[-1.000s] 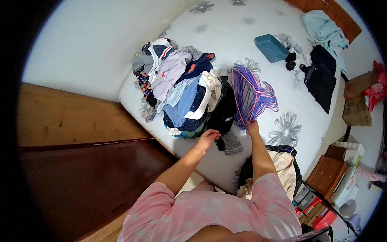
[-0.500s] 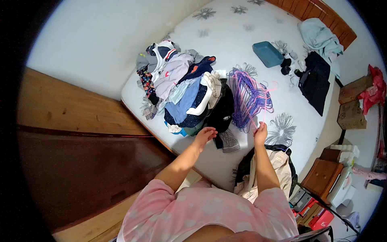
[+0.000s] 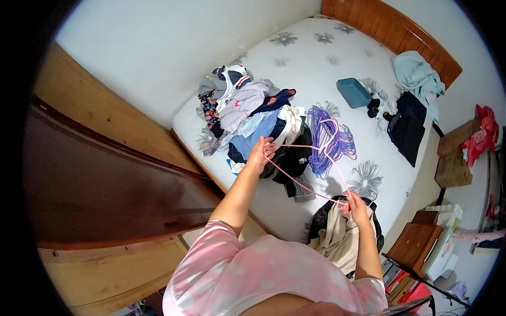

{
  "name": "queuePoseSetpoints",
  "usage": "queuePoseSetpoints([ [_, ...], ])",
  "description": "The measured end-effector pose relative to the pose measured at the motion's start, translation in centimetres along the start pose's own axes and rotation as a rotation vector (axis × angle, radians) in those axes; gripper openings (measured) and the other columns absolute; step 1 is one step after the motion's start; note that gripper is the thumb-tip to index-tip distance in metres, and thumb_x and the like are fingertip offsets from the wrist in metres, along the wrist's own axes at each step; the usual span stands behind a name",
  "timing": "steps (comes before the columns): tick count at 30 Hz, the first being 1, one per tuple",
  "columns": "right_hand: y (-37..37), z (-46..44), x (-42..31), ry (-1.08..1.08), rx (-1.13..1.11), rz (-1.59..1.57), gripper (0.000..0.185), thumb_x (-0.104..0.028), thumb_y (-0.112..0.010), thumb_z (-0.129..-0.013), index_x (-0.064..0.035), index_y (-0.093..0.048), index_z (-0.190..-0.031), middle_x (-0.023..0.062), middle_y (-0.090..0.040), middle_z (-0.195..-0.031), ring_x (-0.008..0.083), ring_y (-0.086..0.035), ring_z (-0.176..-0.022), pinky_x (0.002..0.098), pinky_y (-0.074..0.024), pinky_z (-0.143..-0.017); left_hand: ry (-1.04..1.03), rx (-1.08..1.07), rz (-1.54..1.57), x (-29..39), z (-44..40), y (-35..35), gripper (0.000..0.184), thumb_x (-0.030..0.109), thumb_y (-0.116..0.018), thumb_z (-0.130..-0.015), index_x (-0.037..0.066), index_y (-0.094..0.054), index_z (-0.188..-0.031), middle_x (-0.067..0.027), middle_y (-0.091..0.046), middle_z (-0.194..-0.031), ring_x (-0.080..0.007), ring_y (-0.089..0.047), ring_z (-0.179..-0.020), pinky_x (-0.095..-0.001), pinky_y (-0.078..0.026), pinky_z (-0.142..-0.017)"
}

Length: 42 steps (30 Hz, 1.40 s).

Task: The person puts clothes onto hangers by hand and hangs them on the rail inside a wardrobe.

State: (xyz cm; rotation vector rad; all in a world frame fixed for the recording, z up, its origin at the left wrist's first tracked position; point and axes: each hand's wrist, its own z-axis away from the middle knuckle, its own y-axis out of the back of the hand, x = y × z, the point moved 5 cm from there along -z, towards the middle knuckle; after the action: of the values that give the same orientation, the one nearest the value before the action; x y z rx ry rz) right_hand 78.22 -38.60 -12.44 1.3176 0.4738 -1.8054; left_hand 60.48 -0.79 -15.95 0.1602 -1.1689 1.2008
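Note:
A pink hanger (image 3: 294, 175) is stretched between my two hands above the bed. Fingers of my left hand (image 3: 259, 155) are closed round one corner of it, in front of the clothes pile (image 3: 244, 105). At the opposite corner my right hand (image 3: 356, 207) grips it, over beige trousers (image 3: 337, 231) and a dark garment. The bundle of purple and pink hangers (image 3: 328, 141) lies on the mattress just beyond the held one, right of the pile.
On the bed (image 3: 300, 63) are a teal bin (image 3: 353, 93), small black and white items, dark trousers (image 3: 407, 129) and a pale green cloth (image 3: 418, 75). Cardboard boxes (image 3: 454, 158) and a brown case (image 3: 416, 241) stand at the right. A dark red panel (image 3: 116, 184) is at the left.
The pink hanger has come away from the bundle. My left hand has risen and taken hold of one corner, while my right hand has moved down and right with the other. The view has shifted.

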Motion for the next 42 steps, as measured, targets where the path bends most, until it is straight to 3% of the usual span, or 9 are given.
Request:
queuePoseSetpoints([
  [5, -3.5, -1.6, -1.0, 0.189, -0.13, 0.184, 0.023, -0.004, -0.051, -0.09, -0.0015, -0.056, -0.113, 0.0083, -0.063, -0.095, 0.0121, -0.058, -0.087, 0.0268, -0.0454, -0.081, -0.036, 0.141, -0.145, 0.7, 0.2, 0.4, 0.035, 0.038, -0.049, -0.093, 0.008, -0.052, -0.075, 0.0032, -0.042, -0.059, -0.01, -0.036, -0.046, -0.0247, -0.035, -0.048],
  [13, -10.2, -5.6, -5.9, -0.045, -0.12, -0.429, 0.028, -0.027, -0.04, -0.098, -0.0032, -0.054, -0.103, 0.0054, -0.059, -0.068, 0.0062, -0.043, -0.047, 0.0192, -0.0354, -0.045, -0.2, -0.123, -0.641, 0.5, -2.8, -1.9, 0.03, 0.032, -0.048, -0.093, 0.006, -0.055, -0.08, -0.0004, -0.051, -0.066, -0.0093, -0.046, -0.057, -0.0247, -0.039, -0.053],
  [19, -9.2, -6.6, -4.3, -0.081, 0.083, -0.412, 0.026, -0.026, -0.041, -0.098, -0.0053, -0.056, -0.099, 0.0008, -0.054, -0.058, 0.0044, -0.036, -0.044, 0.0185, -0.027, -0.042, -0.638, 0.288, -1.318, 1.8, -12.6, 7.4, 0.031, 0.029, -0.052, -0.089, 0.006, -0.061, -0.109, -0.015, -0.051, -0.125, -0.031, -0.05, -0.112, -0.0439, -0.039, -0.094],
  [25, -8.2, -4.9, -2.3, -0.205, 0.204, -0.349, 0.025, -0.029, -0.043, -0.097, -0.0081, -0.055, -0.09, 0.0009, -0.054, -0.058, 0.005, -0.038, -0.044, 0.0193, -0.028, -0.041, -0.116, 0.285, -1.637, -0.4, -16.9, 11.8, 0.033, 0.034, -0.048, -0.09, 0.013, -0.061, -0.112, -0.0065, -0.019, -0.149, -0.0366, -0.022, -0.133, -0.0507, -0.026, -0.105],
  [26, -8.1, -4.7, -2.2, -0.208, 0.219, -0.362, 0.025, -0.029, -0.043, -0.097, -0.0087, -0.055, -0.09, 0.0007, -0.055, -0.058, 0.005, -0.039, -0.044, 0.0192, -0.0283, -0.042, -0.311, 0.33, -1.723, -0.6, -17.6, 12.1, 0.03, 0.029, -0.051, -0.089, 0.015, -0.06, -0.114, -0.0094, -0.037, -0.14, -0.0358, -0.039, -0.123, -0.0464, -0.036, -0.098],
  [30, -7.9, -4.4, -1.3, -0.206, 0.213, -0.357, 0.025, -0.03, -0.043, -0.097, -0.0087, -0.055, -0.092, 0.0006, -0.056, -0.059, 0.0047, -0.039, -0.045, 0.0186, -0.0285, -0.043, -0.339, 0.389, -1.131, 0.8, -18.1, 12.8, 0.026, 0.012, -0.054, -0.082, 0.008, -0.058, -0.107, -0.0133, -0.064, -0.1, -0.0332, -0.061, -0.086, -0.0384, -0.048, -0.074],
  [35, -8.1, -4.1, -1.7, -0.149, 0.179, -0.386, 0.025, -0.029, -0.043, -0.097, -0.0073, -0.055, -0.1, 0.0007, -0.056, -0.06, 0.0047, -0.038, -0.044, 0.0186, -0.0282, -0.043, -0.323, 0.497, -0.446, -2.5, -16.2, 9.5, 0.032, 0.009, -0.047, -0.081, 0.005, -0.052, -0.111, -0.0042, -0.053, -0.077, -0.0156, -0.049, -0.062, -0.0309, -0.039, -0.051],
  [36, -8.2, -3.9, -1.9, -0.137, 0.171, -0.389, 0.025, -0.029, -0.044, -0.097, -0.0068, -0.055, -0.102, 0.0008, -0.056, -0.06, 0.0048, -0.037, -0.044, 0.0187, -0.028, -0.042, -0.144, 0.466, -0.394, -2.2, -12.7, 6.4, 0.035, 0.007, -0.041, -0.083, 0.001, -0.054, -0.115, -0.0117, -0.059, -0.099, -0.0224, -0.056, -0.088, -0.0344, -0.043, -0.08],
  [42, -7.9, -2.0, -4.9, -0.039, 0.075, -0.518, 0.03, -0.021, -0.042, -0.096, -0.0052, -0.049, -0.121, 0.0041, -0.062, -0.069, 0.0045, -0.04, -0.043, 0.017, -0.0278, -0.04, 0.104, 0.019, 0.087, -6.6, 1.0, -5.6, 0.039, -0.002, -0.038, -0.079, 0.001, -0.055, -0.114, -0.0046, -0.06, -0.096, -0.0146, -0.057, -0.085, -0.0266, -0.047, -0.072],
])
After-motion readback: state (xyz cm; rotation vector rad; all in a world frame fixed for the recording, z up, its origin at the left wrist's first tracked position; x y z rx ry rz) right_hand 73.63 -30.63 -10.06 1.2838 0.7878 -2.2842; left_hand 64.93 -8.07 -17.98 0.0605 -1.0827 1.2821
